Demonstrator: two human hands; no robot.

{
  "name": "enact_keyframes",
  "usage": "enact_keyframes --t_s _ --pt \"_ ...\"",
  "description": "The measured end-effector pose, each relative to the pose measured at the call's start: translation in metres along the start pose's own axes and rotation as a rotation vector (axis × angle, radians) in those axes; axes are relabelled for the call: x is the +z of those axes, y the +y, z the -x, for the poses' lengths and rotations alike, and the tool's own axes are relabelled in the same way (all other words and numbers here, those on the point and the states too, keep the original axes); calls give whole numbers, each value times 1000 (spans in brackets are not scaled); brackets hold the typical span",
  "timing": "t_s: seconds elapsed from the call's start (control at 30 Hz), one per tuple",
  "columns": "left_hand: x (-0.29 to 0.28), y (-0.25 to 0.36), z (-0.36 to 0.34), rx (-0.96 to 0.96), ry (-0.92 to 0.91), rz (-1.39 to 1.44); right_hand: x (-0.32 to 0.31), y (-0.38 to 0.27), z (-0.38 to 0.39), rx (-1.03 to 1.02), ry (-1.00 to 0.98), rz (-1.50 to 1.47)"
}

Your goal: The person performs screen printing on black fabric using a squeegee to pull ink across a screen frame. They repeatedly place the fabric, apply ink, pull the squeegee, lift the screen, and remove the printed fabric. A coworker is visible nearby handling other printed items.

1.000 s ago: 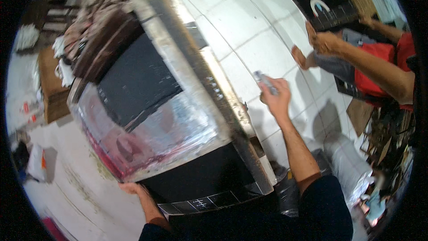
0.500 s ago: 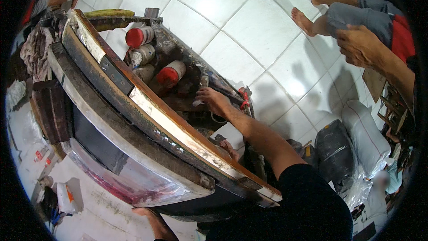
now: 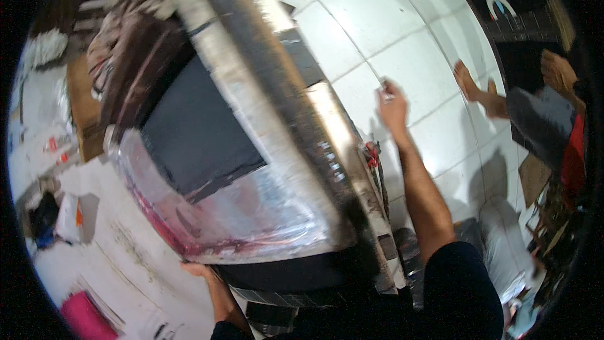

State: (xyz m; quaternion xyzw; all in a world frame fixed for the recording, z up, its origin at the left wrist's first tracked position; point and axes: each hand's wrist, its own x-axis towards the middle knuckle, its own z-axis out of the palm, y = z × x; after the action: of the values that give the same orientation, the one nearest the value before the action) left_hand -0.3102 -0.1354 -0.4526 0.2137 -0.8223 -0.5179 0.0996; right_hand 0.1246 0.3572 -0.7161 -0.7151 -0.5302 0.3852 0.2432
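Note:
A large upholstered-looking piece fills the middle, with a plastic-wrapped panel [image 3: 251, 230] in pink and grey, a black sheet [image 3: 195, 129] on it and worn layered edges [image 3: 270, 82]. At its lower left corner my left hand [image 3: 200, 271] grips the rim from below, its fingers partly hidden. My right hand [image 3: 393, 106] is raised beyond the far edge, over the white floor tiles. Its fingers are closed around something small and pale, too blurred to name. A red tied strip [image 3: 371, 154] hangs below that hand, beside the layered edge.
Another person's legs [image 3: 484, 97] and a hand [image 3: 558, 72] are at the right. Grey plastic-covered bundles [image 3: 503, 239] lie lower right. Crumpled cloth [image 3: 119, 9] sits at upper left, a pink roll [image 3: 88, 316] at lower left, and a white packet [image 3: 70, 219] above it.
My right hand has come out of the bin of red-capped cans and moved right, holding something small. The view has shifted, and the layered piece now hides the cans. My left hand stays at the rim.

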Motion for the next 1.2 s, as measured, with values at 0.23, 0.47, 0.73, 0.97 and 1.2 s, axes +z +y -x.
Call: enact_keyframes --t_s 0.23,0.47,0.73,0.97,1.2 --pt "-4 -20 4 268 -31 -58 -64 -300 -20 -814 44 -237" --pt "6 -12 31 415 82 -359 50 -491 80 -1582 -15 373" --pt "13 16 57 303 67 -251 66 -520 109 -1277 -372 781" --pt "8 11 54 267 -9 -215 3 -457 187 -1263 -368 662" --pt "5 9 53 276 -17 -224 6 -436 201 -1179 -370 888"
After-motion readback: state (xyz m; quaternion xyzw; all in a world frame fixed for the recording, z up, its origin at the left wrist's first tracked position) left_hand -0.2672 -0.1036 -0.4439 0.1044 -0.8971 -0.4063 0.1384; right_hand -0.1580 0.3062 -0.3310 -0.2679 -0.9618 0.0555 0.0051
